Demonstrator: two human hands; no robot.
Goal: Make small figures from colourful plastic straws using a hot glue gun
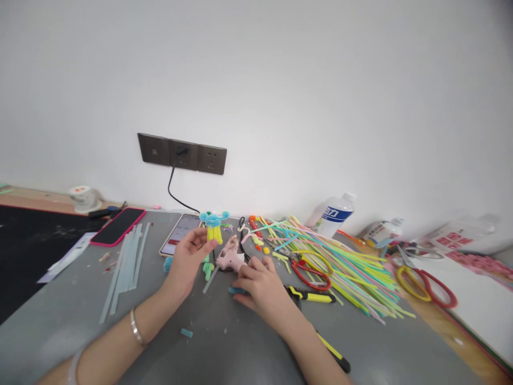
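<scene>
Upright between the thumb and fingers of my left hand [191, 256] is a small pipe-cleaner figure [215, 227], with blue curls on top and a yellow lower part. My right hand [258, 283] is low over the table with its fingers curled. A small blue piece [237, 290] shows at those fingertips; its exact shape is partly hidden. Just behind my right hand lies a pink glue gun [230, 256], with a clear glue stick [211, 279] poking out beside it. Green fuzzy pieces [207, 268] lie between my left hand and the glue gun.
Many coloured pipe cleaners [340, 267] spread to the right, with red-and-yellow scissors [312, 271] on them. Yellow-black pliers [312, 295] lie beside my right hand. Glue sticks [127, 262], a pink-cased phone [119, 226] and another phone [178, 235] are left. A white bottle [332, 215] stands behind.
</scene>
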